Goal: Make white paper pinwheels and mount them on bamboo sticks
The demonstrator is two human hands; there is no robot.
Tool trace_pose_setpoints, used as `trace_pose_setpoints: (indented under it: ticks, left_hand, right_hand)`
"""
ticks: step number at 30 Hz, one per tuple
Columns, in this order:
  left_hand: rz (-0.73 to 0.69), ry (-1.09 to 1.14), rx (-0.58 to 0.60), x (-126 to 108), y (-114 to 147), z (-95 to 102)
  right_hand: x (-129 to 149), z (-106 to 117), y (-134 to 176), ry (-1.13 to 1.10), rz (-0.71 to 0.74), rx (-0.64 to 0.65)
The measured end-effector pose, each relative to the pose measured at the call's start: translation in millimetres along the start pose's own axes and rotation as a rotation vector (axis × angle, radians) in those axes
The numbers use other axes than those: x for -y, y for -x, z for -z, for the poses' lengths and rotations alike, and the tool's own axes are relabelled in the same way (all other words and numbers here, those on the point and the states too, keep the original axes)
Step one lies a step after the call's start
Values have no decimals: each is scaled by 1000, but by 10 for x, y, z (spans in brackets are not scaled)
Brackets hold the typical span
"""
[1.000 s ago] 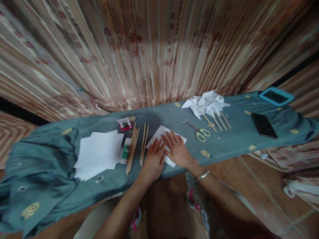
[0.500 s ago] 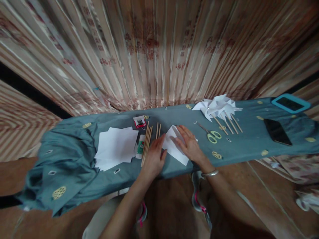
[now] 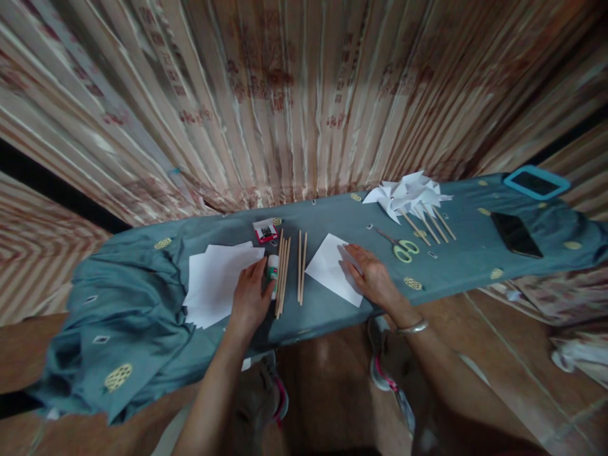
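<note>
My left hand is at the glue stick, thumb and fingers apart; its fingertips come up against the stick's left side, over the edge of the paper stack. A single sheet of white paper lies turned cornerwise on the cloth. Resting on that sheet's right part is my right hand, fingers stretched out, a bangle on the wrist. Between the hands lie several thin wooden sticks in a bunch, with two more sticks beside them.
Behind the glue stick sits a small red-and-white open box of dark bits. Green-handled scissors lie right of my right hand. Farther right are paper pinwheels on sticks, a black phone and a blue-framed device. A curtain hangs behind the table.
My left hand has left the single sheet and moved left to the glue stick. My right hand stays on the sheet, whose left part is now uncovered and looks flatter.
</note>
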State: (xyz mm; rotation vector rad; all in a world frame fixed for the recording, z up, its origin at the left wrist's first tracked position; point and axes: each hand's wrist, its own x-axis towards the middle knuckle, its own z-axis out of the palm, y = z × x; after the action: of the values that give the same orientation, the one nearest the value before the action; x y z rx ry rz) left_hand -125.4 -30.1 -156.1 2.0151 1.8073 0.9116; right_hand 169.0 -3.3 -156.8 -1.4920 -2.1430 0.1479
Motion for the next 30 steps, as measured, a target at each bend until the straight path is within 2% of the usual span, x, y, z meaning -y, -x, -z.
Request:
trace_pose_setpoints:
  ticks: [6, 10, 13, 16, 18, 20, 23, 25, 30]
  left_hand:
    - [61, -38, 117, -86, 15, -25]
    - [165, 121, 10, -136, -36, -6]
    - [297, 469, -109, -231, -86, -1]
    - [428, 895, -136, -410, -113, -18]
    - [455, 1101, -101, -542, -111, -49]
    - [449, 1246, -65, -649, -101, -93]
    - [407, 1331, -68, -745, -99, -148]
    - [401, 1351, -91, -782, -112, -156]
    - [455, 1406, -109, -872, -175, -69]
  right_hand:
    - [122, -6, -17, -29, 43, 40]
    - [226, 17, -37, -63, 68, 63]
    - [381, 53, -57, -173, 58, 54]
    - [604, 60, -69, -452, -54, 93]
    - [758, 33, -73, -760, -180, 149]
    - [883, -9, -79, -1086, -293, 235]
    - [983, -58, -103, -1465, -472, 353]
    - [990, -67, -130, -1587, -527, 364]
    - [883, -26, -204, -1645, -576, 335]
